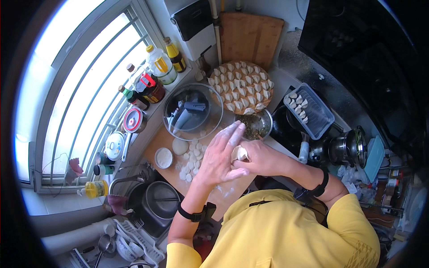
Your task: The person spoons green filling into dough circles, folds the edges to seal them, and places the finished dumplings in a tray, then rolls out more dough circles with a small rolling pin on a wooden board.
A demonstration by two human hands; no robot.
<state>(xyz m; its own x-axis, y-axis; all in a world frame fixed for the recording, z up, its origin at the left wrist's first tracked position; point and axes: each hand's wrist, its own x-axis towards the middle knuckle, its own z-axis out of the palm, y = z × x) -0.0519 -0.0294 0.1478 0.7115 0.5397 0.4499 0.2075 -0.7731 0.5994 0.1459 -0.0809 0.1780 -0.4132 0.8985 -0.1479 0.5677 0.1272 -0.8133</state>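
A folded white dumpling (240, 153) is held in my right hand (264, 156), at the thumb and curled fingers. Close against it on the left, my left hand (218, 155) has its flour-dusted fingers stretched out and the thumb apart. Whether the left palm touches the dumpling is hidden. Just beyond the hands stands a metal bowl (266, 121) of chopped green filling, partly covered by my left fingertips. Several small dough pieces (191, 160) and a larger dough lump (180, 146) lie on the floury wooden board (231, 196). A small bowl of flour (164, 158) sits at the board's left.
Behind the filling, a round tray (219, 97) carries rows of dumplings. A plastic container (313, 115) at right holds several more. A large glass lid (193, 111) lies at the board's far left. The sink (161, 201) is at lower left; bottles (161, 65) line the windowsill.
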